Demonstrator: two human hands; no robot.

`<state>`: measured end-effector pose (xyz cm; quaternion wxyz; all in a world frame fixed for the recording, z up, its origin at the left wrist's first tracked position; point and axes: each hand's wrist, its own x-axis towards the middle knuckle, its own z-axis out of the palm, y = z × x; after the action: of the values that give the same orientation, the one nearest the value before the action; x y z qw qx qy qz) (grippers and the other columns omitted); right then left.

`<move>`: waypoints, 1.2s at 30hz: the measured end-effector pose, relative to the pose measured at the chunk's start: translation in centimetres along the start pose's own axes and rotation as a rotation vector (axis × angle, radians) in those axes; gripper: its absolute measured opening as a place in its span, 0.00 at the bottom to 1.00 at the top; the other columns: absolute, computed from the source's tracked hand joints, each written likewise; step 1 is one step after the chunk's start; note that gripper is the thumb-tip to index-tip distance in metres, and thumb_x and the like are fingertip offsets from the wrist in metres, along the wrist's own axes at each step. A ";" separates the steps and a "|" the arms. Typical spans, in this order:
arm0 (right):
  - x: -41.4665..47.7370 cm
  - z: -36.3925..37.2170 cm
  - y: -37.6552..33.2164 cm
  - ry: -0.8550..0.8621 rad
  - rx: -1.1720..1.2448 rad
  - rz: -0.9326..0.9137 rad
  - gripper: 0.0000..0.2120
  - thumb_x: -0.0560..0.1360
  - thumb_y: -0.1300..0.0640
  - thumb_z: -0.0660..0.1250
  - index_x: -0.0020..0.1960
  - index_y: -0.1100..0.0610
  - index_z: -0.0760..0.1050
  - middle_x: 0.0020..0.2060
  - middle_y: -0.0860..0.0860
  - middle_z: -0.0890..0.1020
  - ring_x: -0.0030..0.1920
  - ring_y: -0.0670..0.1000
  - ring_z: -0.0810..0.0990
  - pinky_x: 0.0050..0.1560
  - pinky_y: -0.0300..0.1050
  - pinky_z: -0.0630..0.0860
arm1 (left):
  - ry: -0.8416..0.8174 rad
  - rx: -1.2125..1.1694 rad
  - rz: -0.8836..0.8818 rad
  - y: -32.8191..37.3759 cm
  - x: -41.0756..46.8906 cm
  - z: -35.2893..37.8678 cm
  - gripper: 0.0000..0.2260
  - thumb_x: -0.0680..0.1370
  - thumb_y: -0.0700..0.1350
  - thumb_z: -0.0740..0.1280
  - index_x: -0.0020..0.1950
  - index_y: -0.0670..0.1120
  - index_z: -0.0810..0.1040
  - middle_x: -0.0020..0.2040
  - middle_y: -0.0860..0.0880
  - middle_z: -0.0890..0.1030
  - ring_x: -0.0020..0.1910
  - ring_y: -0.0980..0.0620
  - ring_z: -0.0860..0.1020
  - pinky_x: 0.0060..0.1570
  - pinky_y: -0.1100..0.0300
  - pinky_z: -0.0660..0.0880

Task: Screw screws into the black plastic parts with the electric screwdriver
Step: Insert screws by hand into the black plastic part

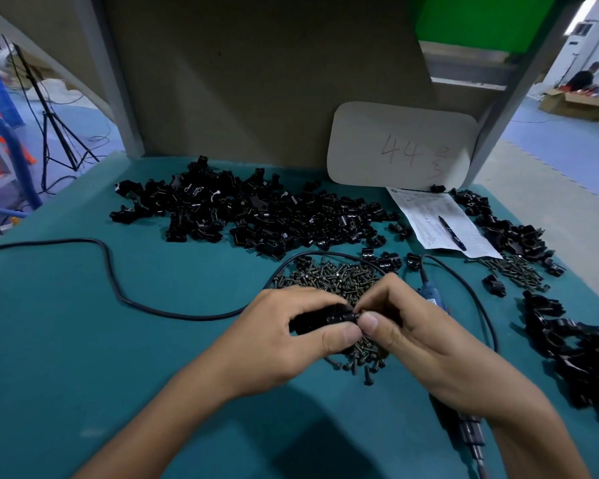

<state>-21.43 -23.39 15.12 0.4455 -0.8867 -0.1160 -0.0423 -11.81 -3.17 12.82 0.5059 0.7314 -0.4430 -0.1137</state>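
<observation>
1. Two hands are meeting over the near middle of the green surface [146, 340], just above the loose screw pile [336, 276].
2. The left hand [287, 340] is curling its fingers and thumb round one black plastic part [329, 318], holding it clear of the surface.
3. The right hand [419, 335] is pinching thumb and forefinger together at the part's right end, seemingly on a screw [357, 314]. The fingertips are hiding most of it.
4. The step in hand looks like starting the screw by finger. Doing it well means gripping the part steadily, lining the screw up straight with its hole, and turning lightly until it is catching.
5. The electric screwdriver [469, 432] is lying on the surface under the right forearm, and neither hand is touching it. The screw should be standing unaided before the right hand is letting go to reach for the tool.
</observation>
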 end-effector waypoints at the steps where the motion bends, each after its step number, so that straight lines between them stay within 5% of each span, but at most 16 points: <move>1: 0.0 -0.1 0.0 0.008 -0.056 0.006 0.16 0.81 0.34 0.57 0.49 0.46 0.71 0.33 0.45 0.73 0.33 0.43 0.69 0.33 0.38 0.65 | 0.026 0.088 0.035 0.0 0.0 0.1 0.15 0.77 0.62 0.67 0.54 0.54 0.83 0.45 0.57 0.81 0.45 0.54 0.78 0.44 0.65 0.71; 4: 0.3 -0.3 -0.1 0.028 -0.199 0.002 0.20 0.82 0.34 0.52 0.44 0.48 0.68 0.32 0.42 0.72 0.32 0.43 0.70 0.33 0.33 0.64 | 0.096 0.279 0.109 0.0 0.1 0.5 0.16 0.77 0.63 0.66 0.58 0.56 0.82 0.42 0.60 0.77 0.46 0.56 0.73 0.46 0.68 0.66; 11: 0.2 -0.2 1.4 0.072 -0.232 0.115 0.25 0.79 0.27 0.48 0.42 0.44 0.70 0.34 0.46 0.77 0.34 0.45 0.75 0.33 0.40 0.70 | 0.192 0.465 0.189 -2.0 0.3 1.2 0.19 0.80 0.64 0.62 0.64 0.55 0.79 0.45 0.60 0.75 0.45 0.58 0.69 0.47 0.64 0.69; 14: -1.2 -1.8 5.8 0.192 -0.404 0.413 0.27 0.75 0.22 0.47 0.58 0.38 0.72 0.48 0.42 0.81 0.48 0.43 0.80 0.46 0.43 0.75 | 0.249 0.528 0.140 -4.8 0.3 2.0 0.20 0.81 0.63 0.61 0.62 0.51 0.80 0.46 0.58 0.78 0.45 0.56 0.71 0.47 0.59 0.73; 16: -2.6 -2.2 9.2 0.228 -0.657 0.724 0.34 0.76 0.28 0.54 0.74 0.48 0.62 0.64 0.52 0.76 0.62 0.55 0.76 0.59 0.53 0.74 | 0.279 0.534 0.071 -7.1 0.0 2.7 0.20 0.80 0.62 0.61 0.60 0.49 0.82 0.45 0.57 0.80 0.44 0.55 0.74 0.45 0.56 0.75; 18: -3.8 -1.4 11.7 0.209 -0.675 0.899 0.39 0.78 0.34 0.64 0.78 0.53 0.52 0.68 0.59 0.72 0.64 0.63 0.75 0.58 0.56 0.73 | 0.280 0.513 -0.004 -8.9 -0.3 3.5 0.22 0.80 0.63 0.61 0.61 0.48 0.82 0.46 0.56 0.81 0.46 0.54 0.75 0.46 0.54 0.76; 20: -4.4 -0.9 12.9 0.277 -0.557 0.931 0.39 0.78 0.40 0.69 0.77 0.53 0.52 0.65 0.58 0.77 0.58 0.63 0.79 0.51 0.54 0.73 | 0.255 0.518 -0.066 -10.2 -0.3 4.2 0.24 0.80 0.64 0.60 0.64 0.49 0.81 0.50 0.56 0.81 0.49 0.56 0.76 0.49 0.58 0.76; 22: -4.7 -1.0 13.0 0.365 -0.402 0.905 0.31 0.78 0.45 0.71 0.72 0.56 0.62 0.56 0.55 0.81 0.51 0.60 0.80 0.47 0.54 0.74 | 0.219 0.534 -0.084 -10.9 0.0 4.5 0.25 0.80 0.66 0.57 0.66 0.51 0.79 0.53 0.58 0.81 0.52 0.58 0.76 0.51 0.62 0.73; 26: -4.1 -2.3 11.5 0.750 0.403 0.659 0.21 0.71 0.48 0.76 0.58 0.57 0.77 0.45 0.54 0.83 0.44 0.54 0.80 0.48 0.52 0.78 | 0.207 0.603 -0.075 -11.5 0.8 3.9 0.25 0.81 0.66 0.53 0.62 0.50 0.78 0.53 0.57 0.80 0.52 0.58 0.77 0.50 0.64 0.70; 31: 0.2 -1.7 10.0 0.991 1.287 0.285 0.12 0.74 0.51 0.73 0.48 0.56 0.72 0.37 0.50 0.79 0.36 0.48 0.80 0.44 0.46 0.83 | 0.189 0.726 0.002 -12.3 1.5 3.4 0.22 0.81 0.61 0.56 0.57 0.46 0.80 0.48 0.53 0.83 0.46 0.53 0.81 0.41 0.58 0.77; 36: 4.8 0.5 10.9 1.278 1.574 0.279 0.15 0.74 0.48 0.76 0.45 0.52 0.71 0.33 0.46 0.75 0.30 0.45 0.74 0.33 0.39 0.76 | 0.212 0.754 0.036 -12.6 1.4 3.6 0.18 0.80 0.60 0.59 0.51 0.47 0.79 0.41 0.55 0.82 0.38 0.54 0.80 0.29 0.58 0.76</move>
<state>-14.15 -28.50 7.19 0.8810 -0.1602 0.2525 -0.3667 -6.51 -5.32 0.94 0.2467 0.8658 -0.4117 0.1418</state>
